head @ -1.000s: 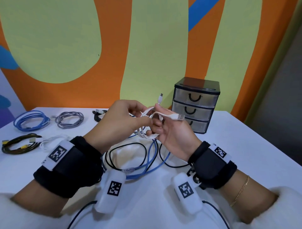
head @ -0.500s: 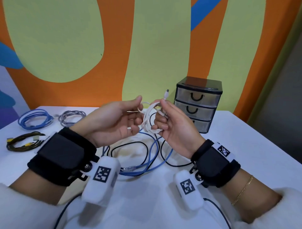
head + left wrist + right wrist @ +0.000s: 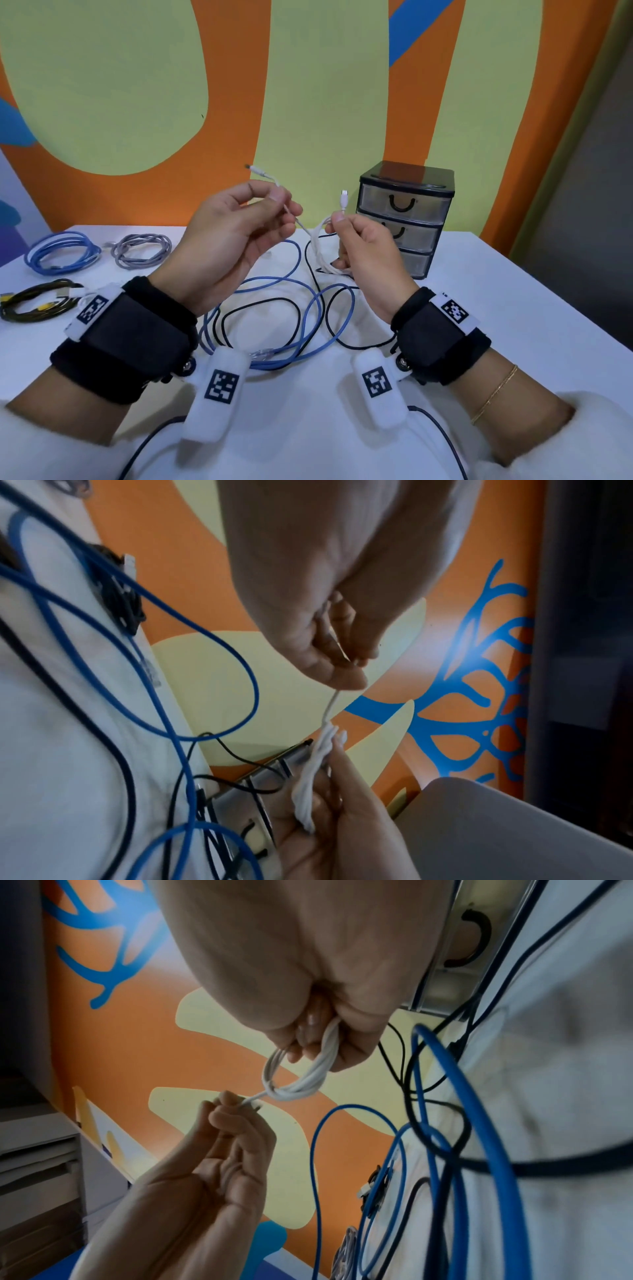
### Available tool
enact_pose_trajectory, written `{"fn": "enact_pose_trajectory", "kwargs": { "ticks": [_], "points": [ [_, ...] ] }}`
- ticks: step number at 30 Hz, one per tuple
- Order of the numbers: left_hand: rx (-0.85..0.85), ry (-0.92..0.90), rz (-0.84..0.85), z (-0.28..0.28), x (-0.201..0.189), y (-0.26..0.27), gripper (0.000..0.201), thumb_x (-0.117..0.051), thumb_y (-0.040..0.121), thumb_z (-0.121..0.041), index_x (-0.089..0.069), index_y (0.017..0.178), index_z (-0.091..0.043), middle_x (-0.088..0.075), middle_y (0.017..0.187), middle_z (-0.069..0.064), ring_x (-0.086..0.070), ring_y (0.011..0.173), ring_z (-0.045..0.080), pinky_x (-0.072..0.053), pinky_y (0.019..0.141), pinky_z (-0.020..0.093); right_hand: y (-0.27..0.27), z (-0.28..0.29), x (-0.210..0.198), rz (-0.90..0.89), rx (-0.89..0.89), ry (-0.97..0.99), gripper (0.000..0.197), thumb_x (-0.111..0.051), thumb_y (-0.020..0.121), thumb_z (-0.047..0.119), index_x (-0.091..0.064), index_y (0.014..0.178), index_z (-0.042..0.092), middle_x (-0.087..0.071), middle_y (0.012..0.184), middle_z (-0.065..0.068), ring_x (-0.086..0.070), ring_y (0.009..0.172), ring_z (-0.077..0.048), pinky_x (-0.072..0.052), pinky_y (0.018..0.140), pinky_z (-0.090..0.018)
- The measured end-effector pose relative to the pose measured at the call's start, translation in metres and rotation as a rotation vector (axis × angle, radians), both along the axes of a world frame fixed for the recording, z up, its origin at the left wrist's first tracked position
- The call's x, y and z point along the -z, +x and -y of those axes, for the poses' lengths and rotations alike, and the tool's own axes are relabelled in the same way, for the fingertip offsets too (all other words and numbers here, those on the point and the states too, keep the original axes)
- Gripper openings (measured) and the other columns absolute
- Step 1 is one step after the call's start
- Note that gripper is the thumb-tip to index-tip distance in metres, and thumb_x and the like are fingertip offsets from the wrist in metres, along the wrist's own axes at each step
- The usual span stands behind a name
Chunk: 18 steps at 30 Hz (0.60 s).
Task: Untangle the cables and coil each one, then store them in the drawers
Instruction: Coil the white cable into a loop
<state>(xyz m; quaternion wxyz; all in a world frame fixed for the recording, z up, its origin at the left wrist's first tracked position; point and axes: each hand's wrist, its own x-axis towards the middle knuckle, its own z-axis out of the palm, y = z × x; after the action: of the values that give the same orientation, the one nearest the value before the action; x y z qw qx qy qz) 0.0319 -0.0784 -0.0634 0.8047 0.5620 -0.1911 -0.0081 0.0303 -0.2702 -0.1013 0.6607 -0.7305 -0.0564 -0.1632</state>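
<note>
**White cable, light and limp, held above the tabletop**

White tabletop (image 3: 513,325); drawers (image 3: 404,219) far right. Right hand (image 3: 366,253) grips the white cable (image 3: 317,240) coil; left hand (image 3: 233,236) pinches its tail. Probably slippery, so best gripped near the plugs.

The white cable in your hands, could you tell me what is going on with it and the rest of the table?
A person is coiling the white cable. The right hand holds the wound loops, and the left hand pinches the free end near its plug. A loose blue cable and black cable lie tangled on the table below. Three coiled cables wait at the left edge. The drawer unit stands shut behind the right hand.
</note>
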Motion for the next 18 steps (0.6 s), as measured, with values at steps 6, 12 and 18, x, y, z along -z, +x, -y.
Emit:
{"fn": "enact_pose_trajectory", "kwargs": {
  "ticks": [6, 12, 18],
  "points": [
    [-0.009, 0.383, 0.27, 0.0, 0.002, -0.009, 0.01, -0.071, 0.096, 0.0, -0.076, 0.103, -0.002, -0.081, 0.106, 0.007, -0.076, 0.102, 0.02, -0.06, 0.087, 0.025, 0.002, 0.004, 0.001, 0.007, -0.014, -0.026, 0.027, -0.055, 0.109, 0.028, -0.072, 0.098, 0.011, -0.047, 0.051, 0.026, -0.043, 0.049, -0.001, -0.039, 0.053, -0.017],
    [-0.099, 0.67, 0.342, -0.002, 0.001, -0.012, 0.014, -0.088, 0.085, -0.019, -0.086, 0.095, -0.028, -0.071, 0.114, -0.001, -0.069, 0.108, 0.014, -0.057, 0.095, 0.025, -0.003, -0.008, 0.003, -0.059, -0.22, 0.137, 0.018, -0.064, 0.104, 0.022, -0.077, 0.106, 0.011, -0.058, 0.082, -0.009, -0.05, 0.069, -0.02, -0.042, 0.06, -0.026],
    [-0.194, 0.63, 0.135, 0.005, 0.005, -0.011, 0.04, -0.09, 0.078, -0.003, -0.064, 0.107, -0.012, -0.071, 0.107, 0.019, -0.065, 0.064, 0.02, -0.049, 0.061, 0.022, -0.01, -0.014, 0.0, -0.162, -0.419, 0.322, 0.017, -0.064, 0.102, 0.017, -0.073, 0.106, 0.002, -0.066, 0.089, -0.007, -0.05, 0.075, -0.022, -0.038, 0.056, -0.021]
  ]
}}
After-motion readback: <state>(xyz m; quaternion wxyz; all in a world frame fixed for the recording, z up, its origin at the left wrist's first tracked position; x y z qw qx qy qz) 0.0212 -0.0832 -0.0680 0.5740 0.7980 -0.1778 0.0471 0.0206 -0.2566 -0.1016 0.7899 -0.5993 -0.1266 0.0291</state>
